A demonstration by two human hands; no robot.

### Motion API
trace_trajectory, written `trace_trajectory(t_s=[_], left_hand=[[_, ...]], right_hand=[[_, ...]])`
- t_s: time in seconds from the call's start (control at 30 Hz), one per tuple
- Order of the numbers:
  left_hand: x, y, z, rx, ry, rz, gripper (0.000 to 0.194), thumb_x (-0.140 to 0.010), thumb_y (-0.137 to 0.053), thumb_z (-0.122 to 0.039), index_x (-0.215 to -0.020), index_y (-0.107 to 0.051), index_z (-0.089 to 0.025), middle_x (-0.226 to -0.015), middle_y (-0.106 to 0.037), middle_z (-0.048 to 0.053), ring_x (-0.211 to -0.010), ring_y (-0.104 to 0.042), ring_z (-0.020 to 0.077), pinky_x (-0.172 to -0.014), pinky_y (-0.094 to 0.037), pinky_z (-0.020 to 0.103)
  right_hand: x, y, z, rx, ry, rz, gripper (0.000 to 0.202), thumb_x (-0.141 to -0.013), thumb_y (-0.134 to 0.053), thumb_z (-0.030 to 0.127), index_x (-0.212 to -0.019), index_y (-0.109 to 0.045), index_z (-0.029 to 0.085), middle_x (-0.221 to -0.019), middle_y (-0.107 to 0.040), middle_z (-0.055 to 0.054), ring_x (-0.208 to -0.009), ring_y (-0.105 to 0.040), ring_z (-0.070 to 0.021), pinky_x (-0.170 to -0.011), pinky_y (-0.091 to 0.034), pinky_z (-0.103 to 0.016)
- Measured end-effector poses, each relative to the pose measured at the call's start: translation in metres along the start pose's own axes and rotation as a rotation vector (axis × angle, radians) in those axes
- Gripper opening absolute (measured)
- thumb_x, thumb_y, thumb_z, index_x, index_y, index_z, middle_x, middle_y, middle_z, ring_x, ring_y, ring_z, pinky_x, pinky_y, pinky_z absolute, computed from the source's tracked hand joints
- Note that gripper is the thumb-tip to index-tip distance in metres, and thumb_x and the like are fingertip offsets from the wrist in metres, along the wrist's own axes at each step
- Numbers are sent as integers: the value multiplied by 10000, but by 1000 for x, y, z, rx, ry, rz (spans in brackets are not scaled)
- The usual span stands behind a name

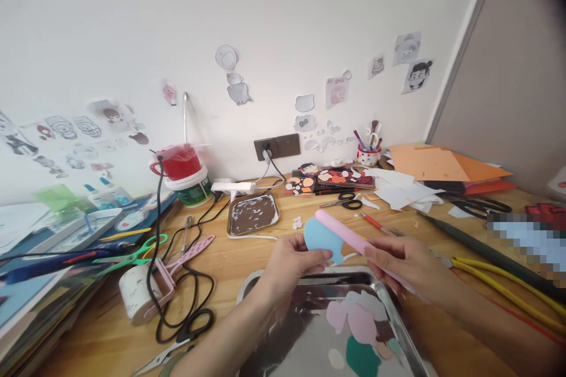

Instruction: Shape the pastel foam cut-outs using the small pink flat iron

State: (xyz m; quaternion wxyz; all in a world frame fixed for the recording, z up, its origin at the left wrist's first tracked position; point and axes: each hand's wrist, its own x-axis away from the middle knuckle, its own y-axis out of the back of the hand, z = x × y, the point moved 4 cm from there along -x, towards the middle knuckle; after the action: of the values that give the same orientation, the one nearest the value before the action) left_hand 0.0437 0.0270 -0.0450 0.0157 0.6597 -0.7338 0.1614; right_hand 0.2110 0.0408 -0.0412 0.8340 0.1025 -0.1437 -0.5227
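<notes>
My left hand [298, 259] pinches a light blue rounded cutout [324, 238], thin like foam sheet or paper. My right hand [395, 256] is wrapped around a smooth pink rod with a rounded end [339, 231]. The rod lies against the right edge of the blue cutout; its lower end is partly hidden by my fingers. Below both hands is a shiny metal tray [287, 336]. Pink cutouts [362, 323], a dark green cutout [362, 356] and a pale cutout [336, 358] lie in it.
Black-handled scissors [177, 344], a pink lint roller [141, 291] and looping black cables [194, 271] are at left. A brown shallow tray [253, 215] sits behind my hands. Yellow-handled pliers [504, 288] and a red pen [375, 224] lie right. Orange sheets [428, 164] are stacked farther back.
</notes>
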Motion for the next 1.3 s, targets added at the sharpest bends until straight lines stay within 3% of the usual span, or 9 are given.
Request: trace_trajectory(t_s=[0.1, 0.2, 0.43, 0.67, 0.9, 1.0, 1.17, 1.3], left_hand=[[-2, 4, 1, 13, -15, 3, 179, -543, -666, -224, -678, -613, -121, -657, -595, 36, -584, -525, 109, -594, -411, 218], [-3, 8, 1, 12, -34, -14, 196, -566, -651, -236, -720, -620, -119, -681, -593, 42, -598, -516, 107, -600, -412, 218], [-3, 6, 3, 20, -30, -9, 204, -585, -640, -307, -670, -613, -124, -619, -579, 29, -530, -507, 97, -566, -407, 222], [1, -2, 6, -100, 72, 54, 231, -543, -668, -319, -674, -626, -133, -685, -623, 55, -651, -566, 143, -548, -391, 203], [2, 0, 0, -51, 0, -20, 183, -580, -640, -291, -679, -619, -138, -702, -635, 55, -633, -559, 126, -531, -400, 193], [3, -3, -2, -42, 26, -33, 205, -554, -660, -249, -717, -607, -136, -758, -635, 68, -643, -566, 136, -520, -402, 198], [3, -4, 0, -13, 25, -2, 196, -555, -663, -305, -611, -598, -129, -634, -630, 49, -599, -551, 109, -567, -403, 194], [3, -3, 0, -1, 11, -60, 177, -553, -657, -287, -555, -584, -126, -596, -623, 47, -565, -540, 106, -560, -398, 202]], right_hand=[[-4, 8, -5, -25, 9, -70, 350, -745, -447, 456, -550, -492, 168, -434, -427, 49, -343, -361, -48, -338, -251, -174], [-5, 15, -7, -102, -30, -136, 323, -740, -442, 470, -644, -518, 171, -521, -459, 38, -369, -372, -52, -340, -281, -174], [4, 0, 10, -9, 50, 79, 261, -743, -470, 416, -744, -559, 171, -562, -489, 29, -410, -414, -62, -386, -288, -182], [5, -3, 7, 14, 23, 33, 286, -743, -466, 421, -816, -568, 164, -553, -488, 24, -402, -410, -68, -384, -279, -189], [0, 8, -2, -36, 83, -77, 294, -766, -439, 410, -594, -480, 175, -518, -439, 44, -391, -385, -58, -370, -263, -181], [2, 4, 2, -4, 59, -70, 275, -762, -439, 419, -655, -507, 175, -534, -454, 39, -397, -396, -61, -377, -274, -184], [5, -3, 5, -23, 38, -45, 286, -755, -448, 419, -657, -516, 159, -541, -462, 33, -386, -381, -50, -371, -261, -180], [5, -8, 3, -59, 28, 32, 270, -745, -466, 419, -743, -550, 162, -549, -472, 31, -394, -385, -49, -370, -249, -175]])
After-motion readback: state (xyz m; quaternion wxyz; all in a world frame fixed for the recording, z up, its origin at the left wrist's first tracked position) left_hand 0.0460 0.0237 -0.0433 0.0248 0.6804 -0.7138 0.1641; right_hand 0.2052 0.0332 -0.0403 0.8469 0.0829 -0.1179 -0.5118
